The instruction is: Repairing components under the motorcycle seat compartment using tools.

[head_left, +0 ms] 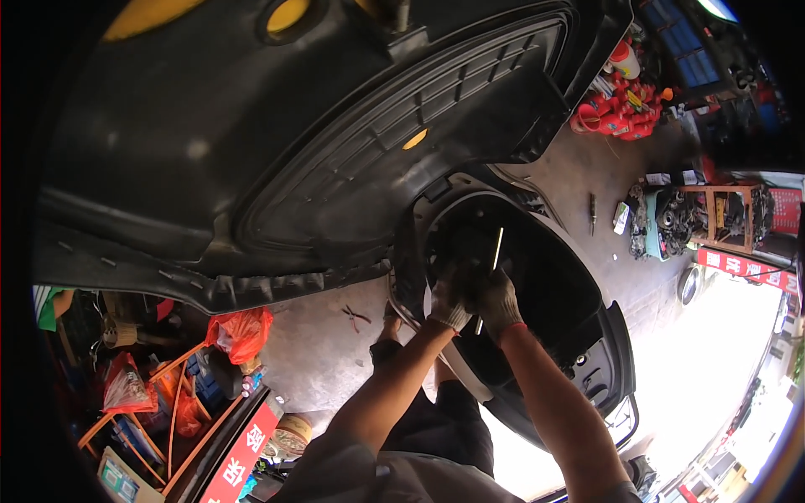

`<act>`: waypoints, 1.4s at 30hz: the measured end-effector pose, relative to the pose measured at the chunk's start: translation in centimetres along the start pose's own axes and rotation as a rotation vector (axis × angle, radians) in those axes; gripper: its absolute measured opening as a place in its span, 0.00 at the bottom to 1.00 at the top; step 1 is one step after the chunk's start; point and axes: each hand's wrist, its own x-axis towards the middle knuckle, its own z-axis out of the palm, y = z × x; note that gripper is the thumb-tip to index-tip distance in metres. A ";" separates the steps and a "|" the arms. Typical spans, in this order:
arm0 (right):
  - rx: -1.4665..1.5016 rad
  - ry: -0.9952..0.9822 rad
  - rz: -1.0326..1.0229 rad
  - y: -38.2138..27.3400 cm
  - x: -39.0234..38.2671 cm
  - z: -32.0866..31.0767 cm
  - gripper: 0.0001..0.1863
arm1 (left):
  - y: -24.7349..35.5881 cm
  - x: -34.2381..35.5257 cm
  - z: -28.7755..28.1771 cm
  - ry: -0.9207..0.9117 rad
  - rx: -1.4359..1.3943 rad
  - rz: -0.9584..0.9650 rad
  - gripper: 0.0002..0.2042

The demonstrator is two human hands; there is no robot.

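Both hands wear pale work gloves and reach into a deep black plastic tub (545, 293), which looks like a scooter's under-seat storage. My right hand (501, 300) is closed around a thin, shiny metal rod (498, 249). The rod stands tilted, with one end above the hand and the other below it. My left hand (454, 295) is just beside the right one, lower in the tub. Its fingers fade into dark shadow, so what they touch is hidden. A large black moulded plastic panel (319, 159) rises over the tub on the far left.
On the floor lie red-handled pliers (355, 318), a slim dark tool (593, 214) and a white item (620, 218). Red bottles (620, 113) stand far right. A parts-filled rack (721, 220) is at right; shelving with red bags (241, 331) is at left.
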 end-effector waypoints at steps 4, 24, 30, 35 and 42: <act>-0.718 0.019 -0.134 -2.8 -2.1 -1.5 0.19 | 1.4 0.9 -0.4 -0.100 -0.616 -0.505 0.08; -0.854 -0.157 -0.437 -9.9 -4.0 -1.4 0.14 | -1.1 0.3 0.5 -0.135 0.024 -0.266 0.14; -1.007 -0.082 -0.329 -9.5 -2.2 -0.9 0.16 | -0.9 0.3 0.6 -0.033 0.088 -0.169 0.15; -1.189 -0.109 -0.577 -8.6 -1.5 0.3 0.14 | -2.3 -0.3 2.0 -0.002 0.082 -0.296 0.14; -1.186 -0.123 -0.443 -8.9 -3.0 -2.0 0.13 | -0.4 1.0 0.4 0.158 -0.040 -0.172 0.11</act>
